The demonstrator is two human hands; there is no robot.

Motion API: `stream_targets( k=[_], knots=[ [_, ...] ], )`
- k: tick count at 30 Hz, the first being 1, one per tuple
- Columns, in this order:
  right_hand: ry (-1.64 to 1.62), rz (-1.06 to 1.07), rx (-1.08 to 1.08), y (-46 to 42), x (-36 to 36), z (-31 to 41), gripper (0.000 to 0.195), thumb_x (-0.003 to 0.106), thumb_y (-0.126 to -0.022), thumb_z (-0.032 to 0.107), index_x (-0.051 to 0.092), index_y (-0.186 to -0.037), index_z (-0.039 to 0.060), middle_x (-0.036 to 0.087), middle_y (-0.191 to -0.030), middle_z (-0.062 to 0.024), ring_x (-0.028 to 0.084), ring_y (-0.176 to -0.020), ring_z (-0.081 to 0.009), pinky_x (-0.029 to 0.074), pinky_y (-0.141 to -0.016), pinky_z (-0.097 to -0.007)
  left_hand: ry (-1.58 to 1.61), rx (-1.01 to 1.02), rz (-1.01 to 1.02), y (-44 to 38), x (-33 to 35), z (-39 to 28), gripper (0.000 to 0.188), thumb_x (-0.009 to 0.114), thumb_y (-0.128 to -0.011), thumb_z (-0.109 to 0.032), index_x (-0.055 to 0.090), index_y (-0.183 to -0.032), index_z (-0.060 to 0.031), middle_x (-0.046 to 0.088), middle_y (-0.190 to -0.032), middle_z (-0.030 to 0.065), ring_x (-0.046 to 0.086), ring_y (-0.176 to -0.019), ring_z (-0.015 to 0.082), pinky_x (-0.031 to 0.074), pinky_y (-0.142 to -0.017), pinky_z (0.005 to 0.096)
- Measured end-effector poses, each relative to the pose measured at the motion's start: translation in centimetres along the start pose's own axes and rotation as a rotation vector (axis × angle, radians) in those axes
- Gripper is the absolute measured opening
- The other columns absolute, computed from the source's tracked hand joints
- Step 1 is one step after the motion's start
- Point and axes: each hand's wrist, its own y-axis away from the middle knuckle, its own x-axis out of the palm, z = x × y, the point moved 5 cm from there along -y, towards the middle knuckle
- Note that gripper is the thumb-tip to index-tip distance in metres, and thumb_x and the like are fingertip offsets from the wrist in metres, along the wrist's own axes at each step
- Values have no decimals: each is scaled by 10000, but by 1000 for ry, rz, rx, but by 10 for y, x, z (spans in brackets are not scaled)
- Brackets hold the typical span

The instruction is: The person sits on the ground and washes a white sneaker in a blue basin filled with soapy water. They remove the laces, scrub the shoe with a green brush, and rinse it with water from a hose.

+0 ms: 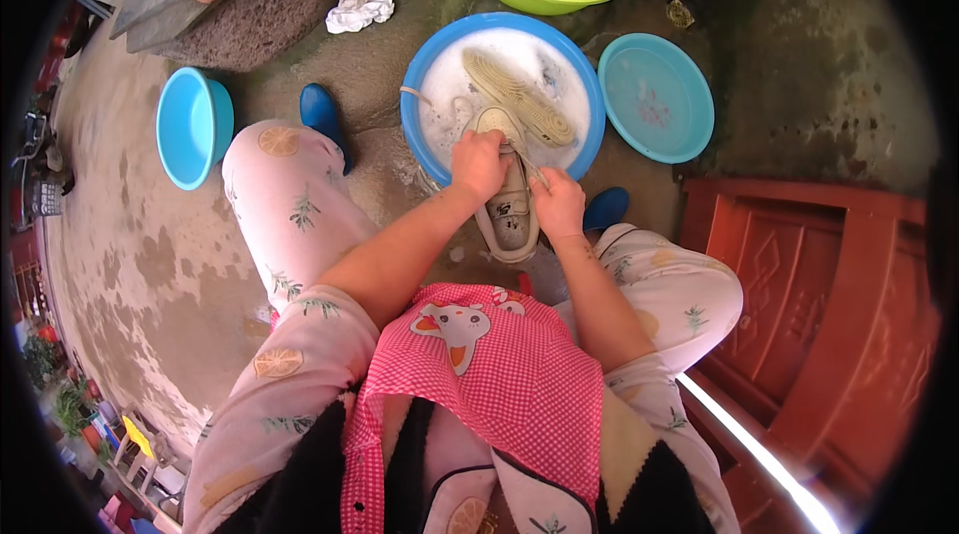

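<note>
A light-coloured lace-up shoe [512, 215] lies over the near rim of a blue basin [414, 131], its toe above the suds and its heel towards me. My left hand [479, 164] grips the shoe near the tongue and lacing. At the shoe's right side, my right hand [558, 203] pinches a shoelace [533, 165] between thumb and fingers. A second shoe [517, 96] lies sole up in the white foam [449, 73] behind the first. A loose lace [414, 93] hangs over the basin's left rim.
A lime-green basin [554, 6] stands beyond, a shallow turquoise basin [700, 96] at the right, and a turquoise tub [222, 118] at the left. Crumpled white paper [360, 7] lies near a stone slab [247, 28]. A red panelled door [787, 294] borders the right side.
</note>
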Motion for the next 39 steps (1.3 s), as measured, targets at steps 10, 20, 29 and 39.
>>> stream_targets(
  k=[10,20,29,39],
  knots=[
    [-13,30,175,-2,0,-13,280,636,-792,217,654,-1022,57,638,-1023,-170,596,-953,-358,471,-819,-393,-249,289,402,12,-5,-13,70,708,-685,-152,668,-734,-183,569,-1023,15,472,-1035,267,401,-828,387],
    [201,382,110,-2,4,-11,239,627,-769,226,586,-914,41,646,-932,-170,604,-892,-350,473,-767,-415,319,-439,153,27,-20,16,691,793,-663,-282,436,-1124,89,451,-1218,300,497,-1131,387,435,-941,405],
    [-101,203,205,-23,4,-61,244,662,-798,296,631,-916,85,658,-831,-85,631,-795,-257,494,-694,-360,153,-256,411,74,27,13,660,619,-739,-72,202,-1243,21,335,-1203,333,457,-1087,504,413,-954,467],
    [354,284,-243,-9,17,8,142,686,-720,139,641,-848,95,535,-1008,-73,557,-904,-267,468,-769,-383,212,-275,358,75,17,13,646,617,-742,-52,221,-1254,-55,343,-1200,329,478,-1053,503,423,-937,471]
  ],
)
